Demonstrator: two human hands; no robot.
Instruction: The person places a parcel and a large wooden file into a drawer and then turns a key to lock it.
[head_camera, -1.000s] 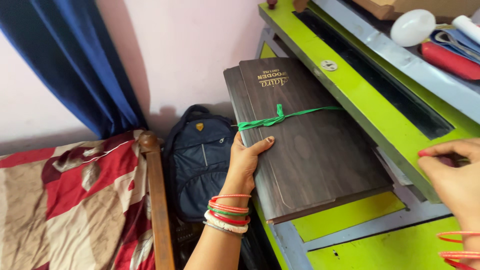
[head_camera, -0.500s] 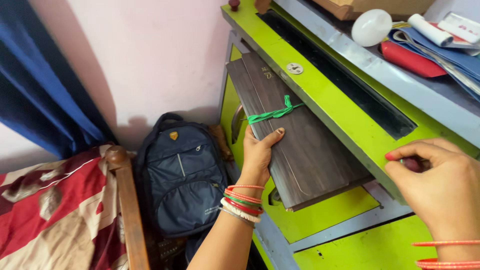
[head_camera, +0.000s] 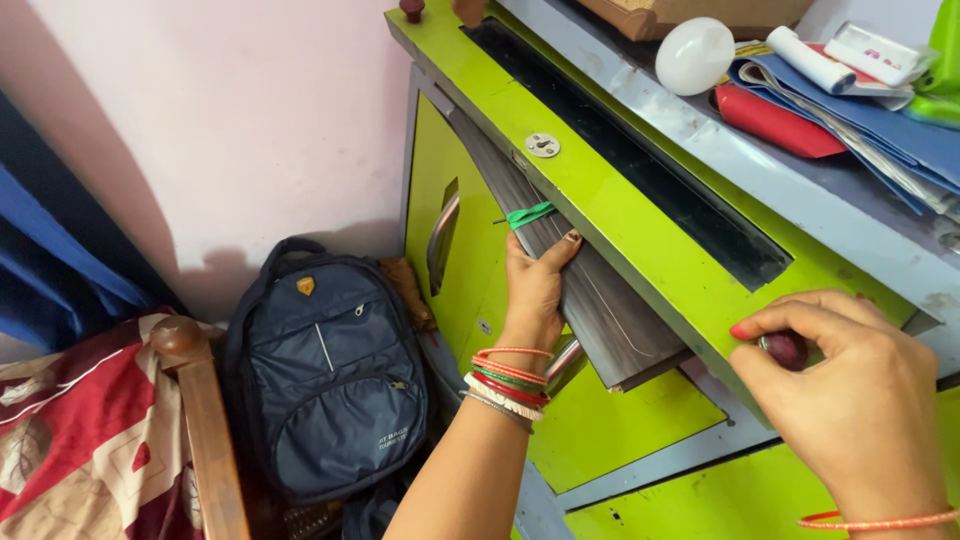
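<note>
Left hand (head_camera: 535, 290) fingers clamp the dark wood-grain folder's (head_camera: 590, 300) outer edge, long axis running into the green drawer slot; right hand (head_camera: 850, 395) pinches the maroon knob (head_camera: 785, 348).

A navy backpack (head_camera: 325, 385) stands on the floor against the pink wall (head_camera: 250, 110), beside a wooden bedpost (head_camera: 200, 420) and a red patterned bedcover (head_camera: 70, 440). A blue curtain (head_camera: 60, 260) hangs at left. On top lie a white bulb (head_camera: 694, 56), a red folder (head_camera: 775, 118) and blue papers (head_camera: 880, 125).
</note>
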